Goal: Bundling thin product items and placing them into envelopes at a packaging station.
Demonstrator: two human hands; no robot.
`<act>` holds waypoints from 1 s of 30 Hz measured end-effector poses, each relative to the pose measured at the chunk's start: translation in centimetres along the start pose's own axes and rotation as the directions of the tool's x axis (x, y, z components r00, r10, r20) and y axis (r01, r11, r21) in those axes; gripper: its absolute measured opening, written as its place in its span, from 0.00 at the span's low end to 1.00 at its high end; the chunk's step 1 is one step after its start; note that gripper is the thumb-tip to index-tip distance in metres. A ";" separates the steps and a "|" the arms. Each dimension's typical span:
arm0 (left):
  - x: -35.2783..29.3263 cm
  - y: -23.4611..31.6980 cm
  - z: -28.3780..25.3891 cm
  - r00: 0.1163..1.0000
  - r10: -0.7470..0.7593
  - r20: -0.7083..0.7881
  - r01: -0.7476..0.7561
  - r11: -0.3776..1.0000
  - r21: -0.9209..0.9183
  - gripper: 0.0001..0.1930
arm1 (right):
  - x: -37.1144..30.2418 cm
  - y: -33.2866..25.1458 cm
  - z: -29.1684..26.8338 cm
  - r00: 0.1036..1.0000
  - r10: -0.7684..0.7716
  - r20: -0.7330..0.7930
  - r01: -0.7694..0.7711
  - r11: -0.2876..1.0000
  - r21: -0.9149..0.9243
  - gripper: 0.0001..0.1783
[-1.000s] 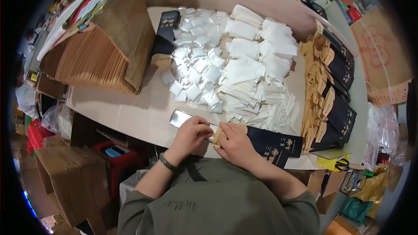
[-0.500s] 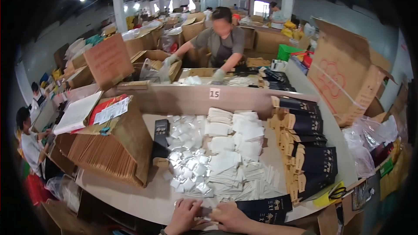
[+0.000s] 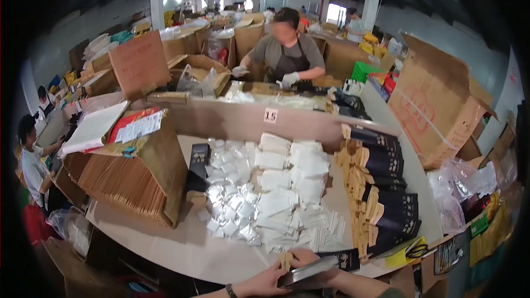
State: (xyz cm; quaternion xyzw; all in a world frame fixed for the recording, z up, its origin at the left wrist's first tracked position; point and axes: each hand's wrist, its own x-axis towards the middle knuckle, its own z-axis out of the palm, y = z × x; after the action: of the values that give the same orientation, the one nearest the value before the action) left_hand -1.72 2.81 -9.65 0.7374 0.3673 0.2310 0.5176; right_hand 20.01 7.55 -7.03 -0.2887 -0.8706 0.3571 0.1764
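Note:
My left hand [image 3: 264,282], with a dark band at the wrist, grips one end of a dark flat packet [image 3: 310,271] near the table's front edge. The packet is tilted, with light glinting off its face; a tan paper piece [image 3: 285,260] sticks up at its left end beside my fingers. My right hand [image 3: 303,257] closes on the packet from behind, its fingers partly hidden. Just right of it lies another black packet [image 3: 346,259]. Beyond my hands are small shiny clear sachets [image 3: 234,209] and piles of flat white packets [image 3: 277,204].
Black packets with tan ends [image 3: 395,212] overlap in a row at right. A carton of upright brown sheets [image 3: 121,190] stands left, beside a black box [image 3: 199,160]. Scissors [image 3: 417,250] lie at the right edge. Behind the divider [image 3: 221,114], a gloved co-worker [image 3: 287,52] works.
My hands have moved slightly right and turned the packet up, so its glinting face shows. The view has shifted a little. The co-worker's hands have drawn closer together.

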 end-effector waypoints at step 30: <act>3.3 -3.5 -12.4 0.942 0.173 -0.286 0.082 0.710 0.700 0.26 | 1.7 7.3 -3.3 0.900 0.328 -0.286 -0.400 0.882 -0.250 0.10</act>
State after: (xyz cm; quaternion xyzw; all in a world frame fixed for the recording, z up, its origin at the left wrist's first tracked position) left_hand -9.66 13.45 -8.66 0.8376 0.4903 0.2071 0.1228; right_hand 23.13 14.58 -9.85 -0.5119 -0.8173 0.2097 0.1612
